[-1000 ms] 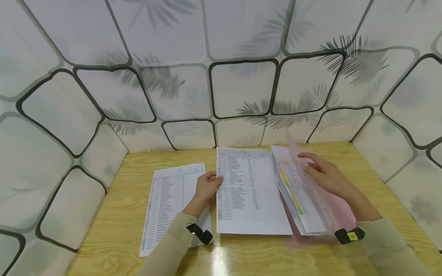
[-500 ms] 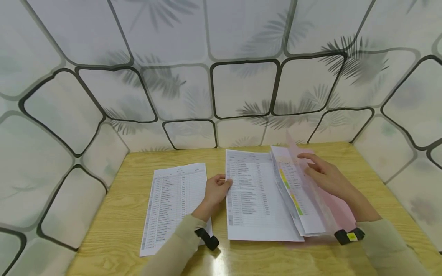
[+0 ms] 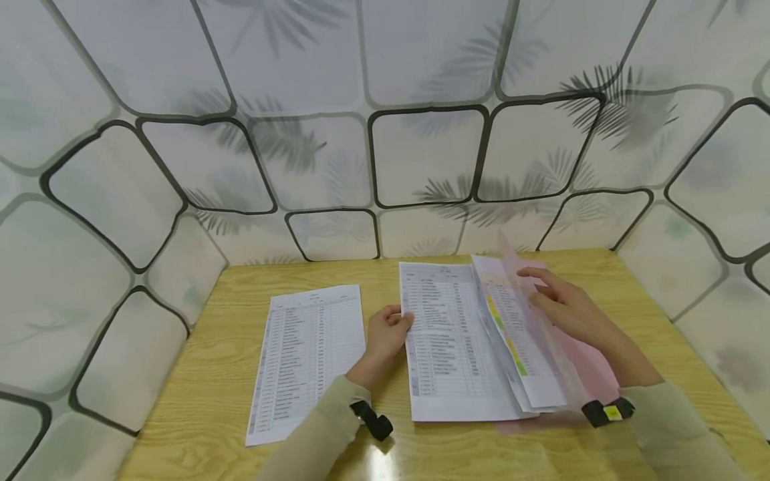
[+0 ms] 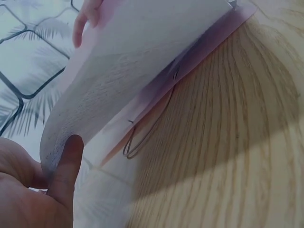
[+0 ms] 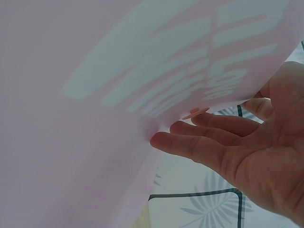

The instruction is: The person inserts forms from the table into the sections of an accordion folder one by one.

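Observation:
In the head view, my left hand (image 3: 386, 335) pinches the left edge of a printed sheet (image 3: 451, 334). The left wrist view shows my thumb on the curved, raised paper (image 4: 109, 85). At its right the sheet runs up against a stack of papers (image 3: 541, 384), whose top page has a yellow and green column. These lie in a pink translucent folder (image 3: 592, 374). My right hand (image 3: 568, 308) holds the folder's raised cover, some fingers against its printed outside (image 5: 118, 156) and the index finger passing behind its edge.
A second printed sheet (image 3: 303, 361) lies apart on the left of the wooden table (image 3: 198, 374). Patterned wall covering (image 3: 427, 157) rises behind and at both sides. A thin looped wire (image 4: 135, 142) shows beside the folder's edge in the left wrist view.
My left hand has moved right with the sheet's left edge, bringing it closer to the stack and away from the separate sheet. My right hand stays in place on the cover.

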Demonstrator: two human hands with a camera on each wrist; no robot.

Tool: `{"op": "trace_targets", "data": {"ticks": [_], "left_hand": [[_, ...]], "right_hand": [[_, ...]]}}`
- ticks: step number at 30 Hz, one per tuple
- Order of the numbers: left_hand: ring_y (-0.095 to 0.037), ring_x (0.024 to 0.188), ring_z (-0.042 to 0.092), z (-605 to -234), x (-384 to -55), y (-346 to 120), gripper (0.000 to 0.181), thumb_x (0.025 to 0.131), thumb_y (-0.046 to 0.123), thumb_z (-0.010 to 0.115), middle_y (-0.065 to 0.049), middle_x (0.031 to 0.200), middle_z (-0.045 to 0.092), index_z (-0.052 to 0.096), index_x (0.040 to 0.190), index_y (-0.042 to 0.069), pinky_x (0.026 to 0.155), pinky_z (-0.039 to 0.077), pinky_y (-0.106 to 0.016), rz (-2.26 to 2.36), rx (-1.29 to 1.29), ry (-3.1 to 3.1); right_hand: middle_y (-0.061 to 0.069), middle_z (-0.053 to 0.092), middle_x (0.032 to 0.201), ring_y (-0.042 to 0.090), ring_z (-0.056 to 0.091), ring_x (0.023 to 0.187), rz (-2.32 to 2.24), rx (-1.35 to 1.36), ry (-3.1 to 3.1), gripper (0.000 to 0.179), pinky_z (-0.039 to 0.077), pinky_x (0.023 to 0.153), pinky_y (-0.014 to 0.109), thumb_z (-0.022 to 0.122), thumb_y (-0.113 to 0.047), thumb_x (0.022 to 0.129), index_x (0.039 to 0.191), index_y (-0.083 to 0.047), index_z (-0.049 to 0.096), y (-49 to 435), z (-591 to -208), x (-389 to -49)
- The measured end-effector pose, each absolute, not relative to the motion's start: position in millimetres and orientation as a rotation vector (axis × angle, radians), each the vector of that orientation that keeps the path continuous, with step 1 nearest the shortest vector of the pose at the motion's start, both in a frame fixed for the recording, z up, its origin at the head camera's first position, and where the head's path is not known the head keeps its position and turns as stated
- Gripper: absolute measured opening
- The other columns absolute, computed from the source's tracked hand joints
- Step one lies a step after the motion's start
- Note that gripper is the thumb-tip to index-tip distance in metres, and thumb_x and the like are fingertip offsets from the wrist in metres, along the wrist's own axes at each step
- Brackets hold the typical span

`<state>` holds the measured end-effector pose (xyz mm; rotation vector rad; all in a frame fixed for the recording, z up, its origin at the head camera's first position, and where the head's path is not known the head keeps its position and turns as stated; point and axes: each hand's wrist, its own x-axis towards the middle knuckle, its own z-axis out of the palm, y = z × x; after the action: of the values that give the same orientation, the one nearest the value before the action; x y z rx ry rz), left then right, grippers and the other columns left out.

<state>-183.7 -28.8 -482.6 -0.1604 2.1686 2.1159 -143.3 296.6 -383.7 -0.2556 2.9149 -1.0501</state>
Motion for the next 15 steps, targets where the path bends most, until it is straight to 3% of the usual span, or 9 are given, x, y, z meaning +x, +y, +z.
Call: {"op": "trace_targets", "data": {"ticks": [15], "left_hand": [[-0.012,0.074,0.069,-487.6,-177.5,-7.2,0.025,0.099,0.005,0.068,-0.024,0.101,0.079,0.07,0.12,-0.008,0.064,0.054,-0.02,2.199,-0.195,2.139]], "right_hand": [[0.021,0.065,0.119,0.028,0.061,0.094,-1.062,-0.251,2.899,0.045,0.046,0.074,0.032,0.049,-0.024,0.11,0.155,-0.017,0.045,294.3,-382.9,-142.8]]}}
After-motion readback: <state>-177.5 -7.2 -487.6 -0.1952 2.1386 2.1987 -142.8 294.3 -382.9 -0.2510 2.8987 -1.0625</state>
